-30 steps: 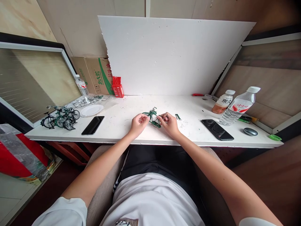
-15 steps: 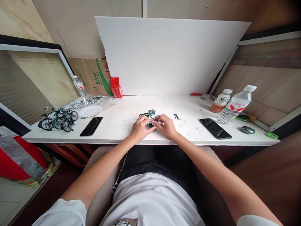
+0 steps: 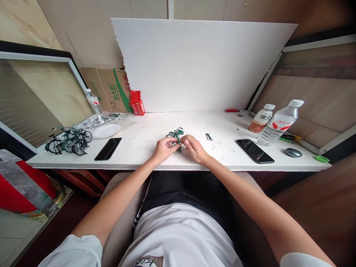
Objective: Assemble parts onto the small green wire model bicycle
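A small green model bicycle (image 3: 177, 132) stands near the middle of the white table, partly covered by my fingers. My left hand (image 3: 164, 149) is closed, its thumb and fingers pinching the bicycle's frame from the left. From the right, my right hand (image 3: 194, 148) meets it with curled fingers, thumb and forefinger pressed together at the bicycle's side. Whether a tiny part sits between those right fingertips is too small to make out. A little to the right lies a small green plastic piece (image 3: 208, 137).
Several finished model bicycles (image 3: 69, 141) cluster at the left, near a white plate (image 3: 106, 131) and a phone (image 3: 108, 149). Another phone (image 3: 255, 151), a drink bottle (image 3: 261, 118), a water bottle (image 3: 280, 122) and a mouse (image 3: 293, 152) occupy the right. A white foam board (image 3: 205, 66) stands behind.
My hands have drawn slightly apart at the fingertips, so more of the bicycle shows between them. The bicycle has turned a little, its front now more to the right.
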The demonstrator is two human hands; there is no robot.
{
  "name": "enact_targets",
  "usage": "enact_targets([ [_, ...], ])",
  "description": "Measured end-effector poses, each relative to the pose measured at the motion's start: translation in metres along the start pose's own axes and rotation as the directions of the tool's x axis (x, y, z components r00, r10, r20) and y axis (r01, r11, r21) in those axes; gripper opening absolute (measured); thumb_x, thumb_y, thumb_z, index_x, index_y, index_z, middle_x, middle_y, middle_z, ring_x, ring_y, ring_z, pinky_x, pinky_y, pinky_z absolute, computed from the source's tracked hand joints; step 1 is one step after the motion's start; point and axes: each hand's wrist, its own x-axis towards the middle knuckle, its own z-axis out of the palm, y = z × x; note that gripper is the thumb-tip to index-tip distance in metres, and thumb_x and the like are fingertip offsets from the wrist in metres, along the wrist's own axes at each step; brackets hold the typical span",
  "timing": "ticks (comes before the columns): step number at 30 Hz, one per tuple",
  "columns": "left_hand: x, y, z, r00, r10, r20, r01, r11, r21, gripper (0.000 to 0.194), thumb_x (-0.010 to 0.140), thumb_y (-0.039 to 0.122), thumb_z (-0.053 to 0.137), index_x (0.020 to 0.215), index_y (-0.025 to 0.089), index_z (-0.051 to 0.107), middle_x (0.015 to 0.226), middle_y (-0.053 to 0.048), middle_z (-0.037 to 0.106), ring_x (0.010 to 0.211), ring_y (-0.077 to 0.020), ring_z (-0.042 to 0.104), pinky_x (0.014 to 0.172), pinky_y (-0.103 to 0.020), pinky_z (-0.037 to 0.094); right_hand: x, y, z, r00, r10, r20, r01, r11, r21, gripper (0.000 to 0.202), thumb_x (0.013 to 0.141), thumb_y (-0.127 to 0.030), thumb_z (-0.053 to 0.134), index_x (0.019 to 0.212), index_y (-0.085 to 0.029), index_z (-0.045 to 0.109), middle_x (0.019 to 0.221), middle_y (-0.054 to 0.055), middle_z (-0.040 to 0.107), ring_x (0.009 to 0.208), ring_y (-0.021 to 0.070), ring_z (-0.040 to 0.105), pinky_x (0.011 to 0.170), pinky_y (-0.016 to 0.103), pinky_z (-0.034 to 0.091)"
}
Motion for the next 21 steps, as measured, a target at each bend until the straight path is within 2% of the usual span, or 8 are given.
enact_targets([
  [4,0.0012,-0.0023,-0.0008,0.995,-0.095,0.025,0.097,0.991,-0.096,0.044,0.078,0.052,0.089,0.103,0.016,0.081,0.091,-0.009,0.079,0.058,-0.0137,0.059,0.057,-0.03,0.047,0.0014,0.001,0.0002,1.0,-0.006,-0.019,0.006,1.0,-0.004,0.048,0.111,-0.063,0.038,0.106,-0.026,0.068,0.107,0.01,0.072,0.096,0.0263,0.067,0.082,0.041,0.055],
  [9,0.0024,-0.0008,-0.0024,0.989,-0.147,0.026,0.15,0.968,-0.201,0.044,0.08,0.051,0.089,0.103,0.016,0.077,0.094,-0.01,0.079,0.071,-0.018,0.069,0.068,-0.032,0.053,0.0019,0.0027,0.0002,0.987,0.027,-0.158,-0.05,0.989,-0.143,0.044,0.112,-0.061,0.04,0.098,-0.025,0.062,0.093,0.006,0.069,0.082,0.0231,0.062,0.078,0.038,0.048],
  [12,0.0029,0.0005,-0.0029,0.985,-0.172,0.01,0.17,0.958,-0.231,0.043,0.081,0.052,0.088,0.103,0.017,0.076,0.089,-0.009,0.078,0.073,-0.0197,0.07,0.07,-0.033,0.054,0.0017,0.0033,-0.0009,0.973,0.068,-0.221,-0.111,0.976,-0.189,0.048,0.113,-0.061,0.03,0.091,-0.026,0.055,0.083,0.004,0.062,0.074,0.0223,0.056,0.073,0.038,0.043],
  [15,0.0032,0.0021,-0.0029,0.984,-0.176,0.0,0.17,0.955,-0.244,0.043,0.082,0.053,0.088,0.101,0.017,0.075,0.09,-0.009,0.078,0.075,-0.0199,0.07,0.072,-0.033,0.053,0.0028,0.0051,-0.0016,0.971,0.064,-0.231,-0.112,0.973,-0.203,0.049,0.114,-0.06,0.025,0.087,-0.026,0.049,0.081,0.004,0.058,0.075,0.0233,0.053,0.074,0.039,0.042],
  [21,0.0039,0.0035,-0.0027,0.987,-0.16,-0.022,0.148,0.952,-0.268,0.045,0.08,0.054,0.088,0.101,0.017,0.074,0.091,-0.009,0.077,0.079,-0.0201,0.07,0.072,-0.032,0.052,0.0072,0.0088,-0.0003,0.982,0.005,-0.19,-0.048,0.974,-0.22,0.042,0.113,-0.057,0.037,0.092,-0.026,0.056,0.091,0.006,0.057,0.085,0.0242,0.055,0.078,0.04,0.045],
])
